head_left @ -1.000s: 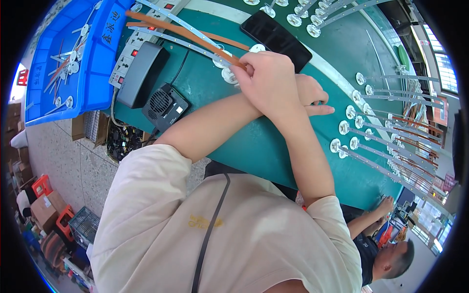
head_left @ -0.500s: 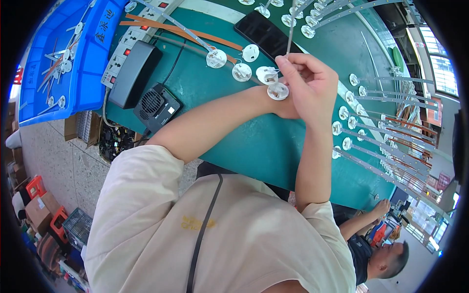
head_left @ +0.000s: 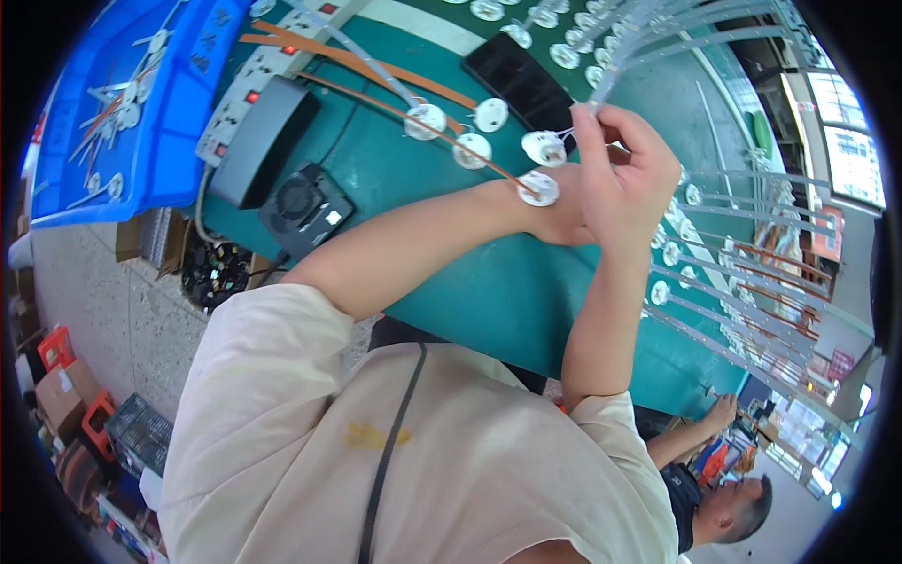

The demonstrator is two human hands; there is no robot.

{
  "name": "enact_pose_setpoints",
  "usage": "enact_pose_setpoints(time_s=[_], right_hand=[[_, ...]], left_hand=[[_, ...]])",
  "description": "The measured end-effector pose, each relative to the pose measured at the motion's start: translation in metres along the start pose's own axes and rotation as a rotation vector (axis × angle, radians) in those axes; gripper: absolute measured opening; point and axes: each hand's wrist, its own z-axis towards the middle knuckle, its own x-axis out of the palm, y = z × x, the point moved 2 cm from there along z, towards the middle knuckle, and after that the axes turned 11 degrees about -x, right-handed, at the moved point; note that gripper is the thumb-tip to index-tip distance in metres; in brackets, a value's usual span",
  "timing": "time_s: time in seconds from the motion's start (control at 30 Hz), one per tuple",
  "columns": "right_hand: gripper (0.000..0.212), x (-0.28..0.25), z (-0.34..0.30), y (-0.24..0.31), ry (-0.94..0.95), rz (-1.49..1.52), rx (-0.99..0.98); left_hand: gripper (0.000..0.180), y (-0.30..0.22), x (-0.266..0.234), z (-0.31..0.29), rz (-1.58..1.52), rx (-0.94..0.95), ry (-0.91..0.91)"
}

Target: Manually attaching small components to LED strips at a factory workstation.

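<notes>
My right hand (head_left: 631,183) is closed, its thumb and finger pinching the lower end of a pale LED strip (head_left: 615,70) that rises away toward the far edge. Thin white wires run from that end to a white round lamp cap (head_left: 543,148) hanging beside the thumb. My left hand (head_left: 562,209) reaches across from the left, behind the right one, and its fingers are hidden. Over the left wrist lies another white round cap (head_left: 537,188), joined to a narrow orange strip (head_left: 404,117). More caps (head_left: 472,150) with strips lie just left of the hands.
A black phone (head_left: 519,80) lies beyond the hands on the green table (head_left: 451,273). Leftward are a power strip (head_left: 246,108), a grey box (head_left: 266,141), a small black fan device (head_left: 305,209) and a blue bin (head_left: 178,179). Many strips (head_left: 752,324) stand at right, near a co-worker (head_left: 700,498).
My right hand has shifted slightly right, and the held strip now shows its broad face instead of its edge. The strip at my left wrist now shows orange. The whole view has shifted a little.
</notes>
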Motion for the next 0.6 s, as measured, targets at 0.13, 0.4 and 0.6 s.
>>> enact_pose_setpoints(time_s=[0.13, 0.4, 0.6], right_hand=[[0.011, -0.038, -0.016, -0.012, -0.184, -0.110, -0.082], [0.012, -0.074, -0.048, -0.043, -0.418, -0.057, 0.053], [0.010, -0.076, -0.066, -0.058, -0.217, -0.165, 0.109]], left_hand=[[0.023, 0.006, 0.000, 0.001, 0.289, -0.171, 0.191], [0.018, 0.005, -0.005, 0.007, -0.167, -0.449, -0.210], [0.045, -0.006, -0.002, 0.005, 0.110, -0.135, -0.366]])
